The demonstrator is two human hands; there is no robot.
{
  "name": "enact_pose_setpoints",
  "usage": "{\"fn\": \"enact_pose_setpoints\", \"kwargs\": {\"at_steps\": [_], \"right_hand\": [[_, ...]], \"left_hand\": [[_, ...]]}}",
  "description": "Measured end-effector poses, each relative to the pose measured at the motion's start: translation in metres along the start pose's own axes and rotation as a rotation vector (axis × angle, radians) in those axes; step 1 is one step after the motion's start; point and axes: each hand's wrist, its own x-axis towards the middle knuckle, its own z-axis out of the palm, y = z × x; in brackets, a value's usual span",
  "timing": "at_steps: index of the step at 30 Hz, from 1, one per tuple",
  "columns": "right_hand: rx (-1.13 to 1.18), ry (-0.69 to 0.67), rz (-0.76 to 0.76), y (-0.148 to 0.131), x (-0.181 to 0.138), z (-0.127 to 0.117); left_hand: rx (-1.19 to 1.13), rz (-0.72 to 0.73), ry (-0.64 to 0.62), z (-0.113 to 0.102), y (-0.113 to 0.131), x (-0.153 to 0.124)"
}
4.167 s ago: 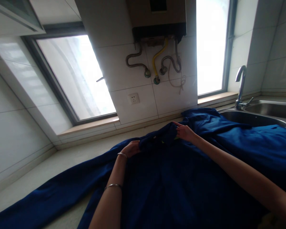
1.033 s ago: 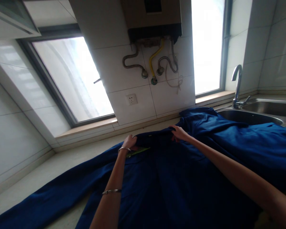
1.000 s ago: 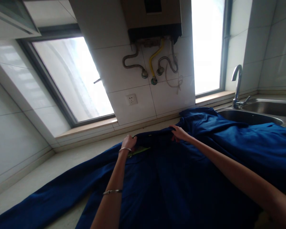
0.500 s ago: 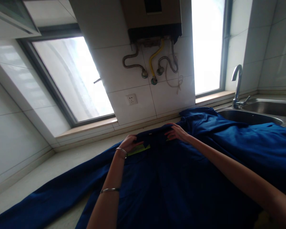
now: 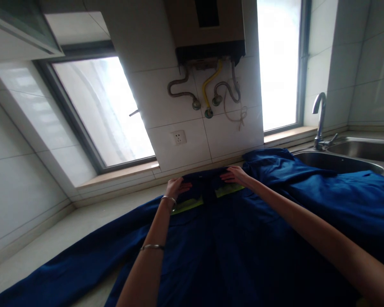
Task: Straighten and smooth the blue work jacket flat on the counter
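A dark blue work jacket (image 5: 230, 247) lies spread flat over the pale counter (image 5: 67, 230), one sleeve running off to the lower left. Its collar (image 5: 205, 183) is at the far edge, with yellow-green reflective strips (image 5: 185, 206) just below it on both sides. My left hand (image 5: 176, 187) lies on the left end of the collar, fingers stretched out flat. My right hand (image 5: 233, 175) rests on the right end of the collar, fingers likewise flat on the cloth. Neither hand grips anything. Bracelets circle my left wrist and forearm.
A steel sink (image 5: 342, 161) with a tap (image 5: 320, 121) sits at the right, partly covered by the jacket. On the tiled wall hang a water heater (image 5: 208, 30) with pipes and a socket (image 5: 178, 137). Windows flank the heater.
The collar, bunched and gripped in both hands before, now lies flat. Both hands have let go and press on it with flat fingers. Both reflective strips now show.
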Motion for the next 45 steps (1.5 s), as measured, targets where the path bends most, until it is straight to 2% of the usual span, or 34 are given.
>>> {"fn": "enact_pose_setpoints", "kwargs": {"at_steps": [4,7,11,15,18,20,29,32,34,36,41,45], "right_hand": [[-0.357,0.11,-0.089,-0.004,0.033,0.021],[-0.611,0.15,-0.118,0.008,0.042,0.037],[-0.9,0.063,-0.13,0.035,0.032,0.049],[-1.106,-0.032,-0.069,0.06,0.019,0.056],[-1.194,-0.048,-0.039,0.069,0.018,0.059],[-1.229,-0.044,-0.034,0.072,0.021,0.059],[-1.282,0.009,0.007,0.084,0.044,0.058],[-1.284,0.022,-0.003,0.081,0.052,0.056],[-1.285,0.049,-0.025,0.071,0.058,0.045],[-1.299,0.111,-0.059,0.055,0.063,0.023],[-1.4,0.26,-0.076,0.019,0.063,-0.067],[-1.485,0.197,-0.024,0.009,0.053,-0.123]], "left_hand": [[0.083,-0.026,0.038,0.021,0.001,0.024],[0.217,-0.048,0.093,0.042,-0.01,0.029],[0.39,-0.023,0.083,0.059,-0.037,0.017],[0.517,-0.081,-0.049,0.064,-0.06,0.003],[0.628,-0.141,-0.172,0.065,-0.07,0.004],[0.668,-0.142,-0.21,0.066,-0.074,0.009],[0.747,-0.103,-0.212,0.074,-0.081,0.038],[0.736,-0.09,-0.202,0.074,-0.082,0.042],[0.717,-0.08,-0.177,0.074,-0.083,0.042],[0.702,-0.072,-0.124,0.074,-0.083,0.04],[0.726,-0.075,0.096,0.071,-0.078,0.032],[0.763,-0.162,0.203,0.067,-0.074,0.026]]}}
